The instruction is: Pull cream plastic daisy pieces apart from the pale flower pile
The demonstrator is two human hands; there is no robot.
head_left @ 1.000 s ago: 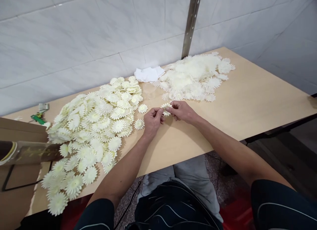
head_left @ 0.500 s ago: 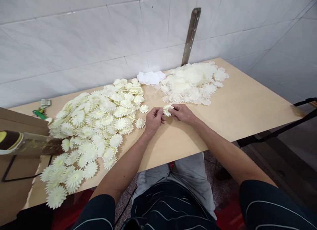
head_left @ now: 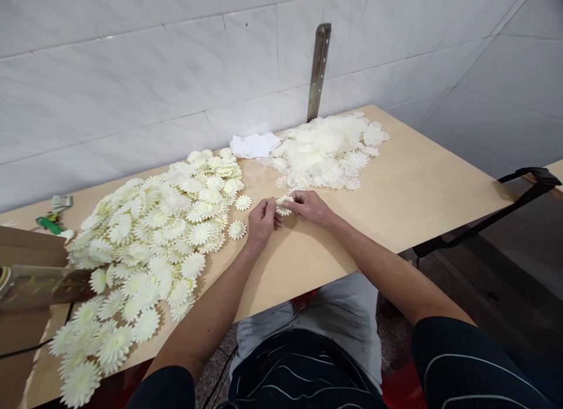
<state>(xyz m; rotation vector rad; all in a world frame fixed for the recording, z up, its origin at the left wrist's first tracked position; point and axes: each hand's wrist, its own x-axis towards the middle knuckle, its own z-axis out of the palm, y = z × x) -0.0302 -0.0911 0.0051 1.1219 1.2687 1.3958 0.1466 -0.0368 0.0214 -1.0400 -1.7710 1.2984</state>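
Both hands meet over the middle of the wooden table and pinch one cream plastic daisy-shaped flower between them. My left hand holds its left side with curled fingers, and my right hand grips its right side. A wide pile of cream flowers lies left of my hands. A whiter, denser flower heap lies just beyond my right hand. Two single flowers rest on the table beside my left hand.
A white crumpled bag lies by the tiled wall between the heaps. A metal strip runs up the wall. A cardboard box stands at the left edge, with a green tool behind it. A black strap crosses at the right.
Both hands stay together on the same flower, turning it slightly. The view has shifted a little, so everything sits further left and lower in frame.
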